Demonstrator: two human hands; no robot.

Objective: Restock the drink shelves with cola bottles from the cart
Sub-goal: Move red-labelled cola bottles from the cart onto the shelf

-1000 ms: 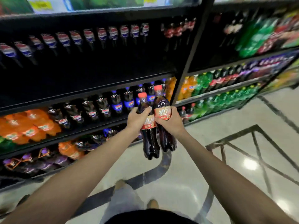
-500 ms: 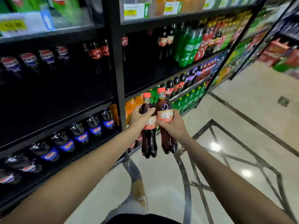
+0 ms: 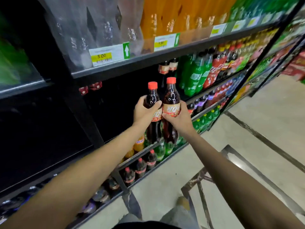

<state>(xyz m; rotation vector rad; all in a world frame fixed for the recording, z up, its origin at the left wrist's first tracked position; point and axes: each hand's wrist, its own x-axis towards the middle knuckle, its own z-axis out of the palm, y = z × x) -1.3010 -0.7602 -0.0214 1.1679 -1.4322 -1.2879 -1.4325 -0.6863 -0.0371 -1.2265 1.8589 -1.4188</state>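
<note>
Change: both hands have risen with their bottles since half a second ago, from the level of the orange drinks up to the dark bay of the black metal shelf unit (image 3: 148, 59). The view has also closed in on the shelves.
Left hand: the left hand (image 3: 142, 114) wraps fingers and thumb round the shoulder of the left cola bottle (image 3: 152, 96), a tall dark plastic bottle with a red screw cap and a red-and-gold label.
Right hand: the right hand (image 3: 180, 120) grips the right cola bottle (image 3: 171, 96), of the same make, with its fingers curled round the label.
Bottles: both are upright, side by side and touching, held in the air before the shelf front. The right one's cap sits a little higher.
Bay behind: two dark bottles with reddish labels (image 3: 168, 67) stand deep in the same bay, with green plastic soda bottles (image 3: 196, 75) just to their right.
Shelf above: a white-and-yellow price tag (image 3: 101, 57) sits on the rail, with clear and orange bottles over it.
Below: small red-capped cola bottles (image 3: 140, 169) stand on the bottom shelf.
Floor: pale polished tile floor (image 3: 264, 123) with dark inlaid lines.
</note>
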